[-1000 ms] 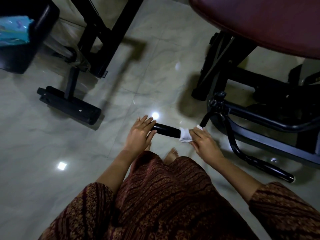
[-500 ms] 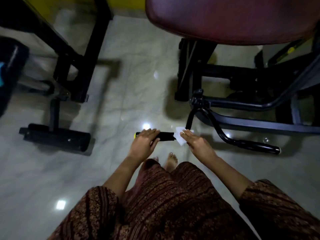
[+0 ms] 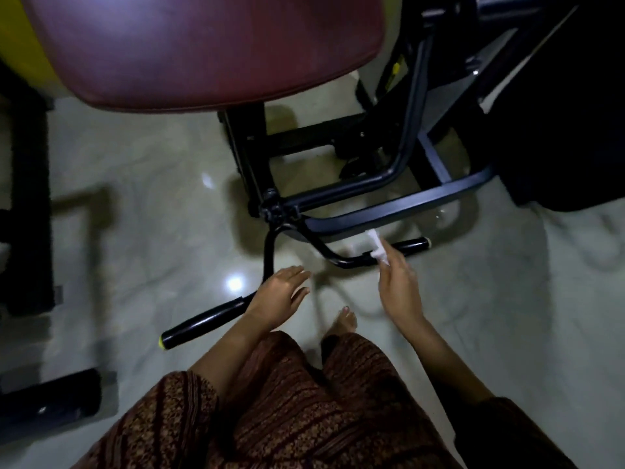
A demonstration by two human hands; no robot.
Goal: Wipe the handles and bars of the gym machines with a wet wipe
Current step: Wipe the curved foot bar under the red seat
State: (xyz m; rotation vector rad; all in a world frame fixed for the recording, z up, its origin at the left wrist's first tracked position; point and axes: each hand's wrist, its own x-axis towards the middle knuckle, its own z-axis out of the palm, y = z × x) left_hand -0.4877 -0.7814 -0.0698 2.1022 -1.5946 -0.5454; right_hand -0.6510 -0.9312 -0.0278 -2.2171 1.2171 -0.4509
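Your right grip [image 3: 399, 286] is out front, fingertips pinching the wet wipe [image 3: 377, 249]. The white wipe sits right on the right handle [image 3: 411, 246], at the spot where the bare curved tube meets the thicker black sleeve. A tail of the wipe sticks up past the bar toward the flat rail of the frame [image 3: 406, 204] above it; whether it touches that rail, I cannot tell. The handle's pale end cap points off to your right, apart from the hand.

Your left grip [image 3: 277, 296] is spread, fingers straight and a little fanned, palm down over the left handle [image 3: 203, 320]. It covers the bend where the thin upright tube turns into the black sleeve. It holds nothing, and whether the palm actually rests on the bar is hidden. The sleeve runs down and to your left from under the wrist and ends in a yellow-green cap.

Both handles meet at one black pivot under the maroon seat pad [image 3: 203, 45], which fills the top of the view. Below it is the glossy pale floor [image 3: 135, 204], with a bright light spot just beside the left handle's tube. One bare foot [image 3: 345, 320] shows between your arms, and a brown patterned garment [image 3: 287, 407] covers your lap and both upper arms.
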